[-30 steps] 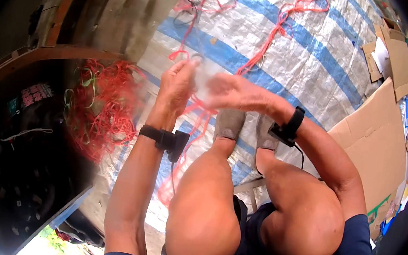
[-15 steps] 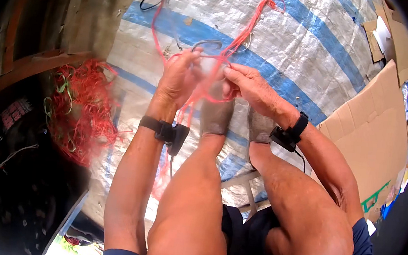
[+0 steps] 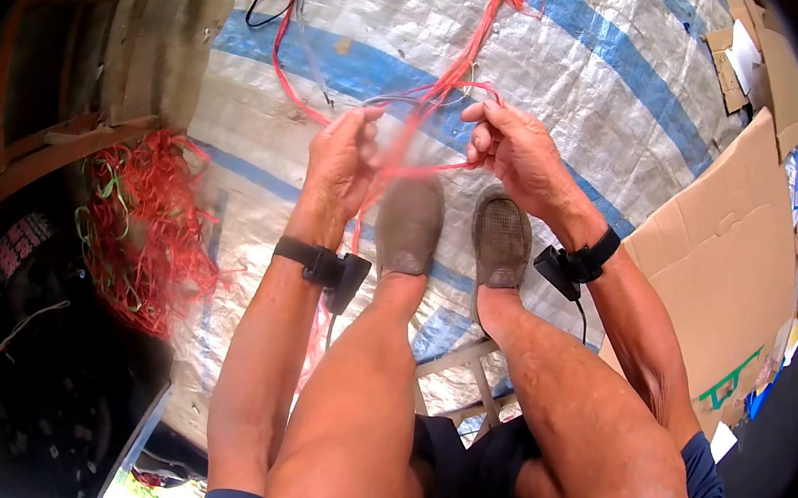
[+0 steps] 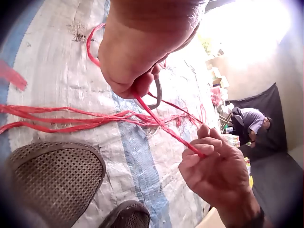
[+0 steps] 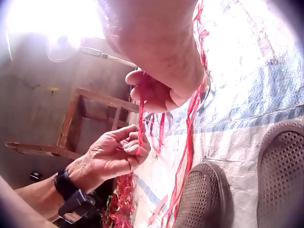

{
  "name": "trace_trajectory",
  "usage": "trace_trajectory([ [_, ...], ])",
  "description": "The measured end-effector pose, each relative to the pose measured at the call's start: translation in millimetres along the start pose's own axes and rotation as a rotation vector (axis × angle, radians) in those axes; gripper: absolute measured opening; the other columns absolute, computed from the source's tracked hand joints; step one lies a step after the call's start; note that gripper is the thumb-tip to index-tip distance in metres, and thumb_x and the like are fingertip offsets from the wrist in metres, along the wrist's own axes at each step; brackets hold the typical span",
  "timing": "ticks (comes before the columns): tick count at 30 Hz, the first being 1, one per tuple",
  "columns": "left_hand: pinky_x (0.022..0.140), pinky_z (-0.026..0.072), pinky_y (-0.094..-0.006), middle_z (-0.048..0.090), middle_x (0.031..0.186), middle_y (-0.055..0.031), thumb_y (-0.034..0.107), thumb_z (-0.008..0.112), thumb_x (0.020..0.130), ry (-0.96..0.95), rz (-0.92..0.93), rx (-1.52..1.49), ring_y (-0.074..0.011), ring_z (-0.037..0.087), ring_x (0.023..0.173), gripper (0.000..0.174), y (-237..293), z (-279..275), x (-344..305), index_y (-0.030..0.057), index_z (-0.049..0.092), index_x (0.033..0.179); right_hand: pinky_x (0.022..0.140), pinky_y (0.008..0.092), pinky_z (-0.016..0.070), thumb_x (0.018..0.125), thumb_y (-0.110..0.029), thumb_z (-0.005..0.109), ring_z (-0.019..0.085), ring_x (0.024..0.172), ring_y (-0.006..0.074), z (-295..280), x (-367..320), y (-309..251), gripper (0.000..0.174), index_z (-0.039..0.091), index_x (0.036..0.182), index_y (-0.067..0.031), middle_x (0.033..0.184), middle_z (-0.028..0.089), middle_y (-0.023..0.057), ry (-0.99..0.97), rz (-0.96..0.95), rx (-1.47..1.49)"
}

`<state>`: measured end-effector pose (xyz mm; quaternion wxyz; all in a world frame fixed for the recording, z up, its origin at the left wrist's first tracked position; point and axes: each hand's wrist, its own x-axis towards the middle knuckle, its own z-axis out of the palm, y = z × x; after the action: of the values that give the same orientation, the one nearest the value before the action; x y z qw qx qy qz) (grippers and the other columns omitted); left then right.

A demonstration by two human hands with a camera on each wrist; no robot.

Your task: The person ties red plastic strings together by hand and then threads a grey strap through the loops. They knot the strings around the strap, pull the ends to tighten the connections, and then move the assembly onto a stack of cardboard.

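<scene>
Red plastic twine [image 3: 444,169] is stretched between the two hands, above the striped sheet. My left hand [image 3: 338,167] grips one end with its fingers curled, and a grey loop [image 4: 158,92] sticks out beside those fingers in the left wrist view. On the other side, my right hand [image 3: 525,160] pinches the twine, with a second strand running up from its fingertips. The left wrist view has two strands crossing between the hands. A longer bundle of red strands [image 3: 479,39] lies across the sheet beyond them, blurred where it passes between the hands.
A tangled heap of red twine [image 3: 144,222] lies at the left beside a wooden frame [image 3: 60,141]. Flattened cardboard [image 3: 718,263] is on the right. Two brown shoes [image 3: 502,236] rest on the striped sheet [image 3: 591,85]. Another person [image 4: 251,121] is in the background.
The right hand was blurred near the left hand, then took hold of the twine. Both hands have since moved apart, drawing the strand out between them.
</scene>
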<state>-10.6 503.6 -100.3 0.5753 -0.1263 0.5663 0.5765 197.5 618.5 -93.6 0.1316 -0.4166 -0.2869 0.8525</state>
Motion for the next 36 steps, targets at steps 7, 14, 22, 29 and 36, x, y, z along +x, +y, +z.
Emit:
trace_trajectory([
  [7,0.052,0.0353,-0.026,0.052,0.074,0.0022,0.019,0.057,0.103,0.026,-0.021,-0.007,-0.0073,0.039,0.054,0.017,-6,-19,4,0.0036,0.062,0.103,0.077,0.0326,0.0564,0.106,-0.028,0.05,0.06,0.071,0.013,-13,-3,2,0.031,0.063,0.105,0.0006,0.076,0.06,0.0011,-0.092,-0.06,0.163],
  [14,0.056,0.0386,-0.0255,0.054,0.076,0.0018,0.023,0.054,0.105,0.034,0.113,-0.123,-0.0074,0.043,0.057,0.02,12,-33,-17,0.0048,0.061,0.105,0.081,0.0349,0.0575,0.107,-0.027,0.048,0.06,0.072,0.0126,10,-8,-13,0.033,0.063,0.105,0.0019,0.076,0.059,0.0018,-0.125,-0.103,0.238],
  [22,0.051,0.0384,-0.0251,0.051,0.076,0.0009,0.021,0.054,0.105,0.111,0.163,-0.175,-0.0068,0.042,0.055,0.017,9,-68,-22,0.0045,0.058,0.105,0.088,0.0398,0.054,0.106,-0.03,0.049,0.056,0.073,0.0139,35,-19,-31,0.029,0.059,0.1,-0.0032,0.072,0.048,-0.0019,-0.159,-0.14,0.104],
  [29,0.04,0.0297,-0.0234,0.048,0.07,0.0031,0.016,0.061,0.1,0.311,0.172,-0.249,-0.0073,0.037,0.047,0.01,18,-115,-28,0.0071,0.057,0.101,0.07,0.0313,0.0496,0.105,-0.028,0.053,0.046,0.064,0.0086,33,-20,-43,0.026,0.062,0.099,-0.0039,0.072,0.049,-0.0034,-0.204,-0.145,0.216],
  [36,0.04,0.0284,-0.0242,0.048,0.071,0.0023,0.017,0.056,0.102,0.361,0.28,-0.392,-0.0084,0.036,0.047,0.009,42,-157,-34,0.0077,0.056,0.1,0.065,0.0286,0.0461,0.105,-0.03,0.053,0.046,0.064,0.0074,34,-29,-61,0.027,0.061,0.105,-0.0038,0.07,0.048,-0.004,-0.198,-0.174,0.146],
])
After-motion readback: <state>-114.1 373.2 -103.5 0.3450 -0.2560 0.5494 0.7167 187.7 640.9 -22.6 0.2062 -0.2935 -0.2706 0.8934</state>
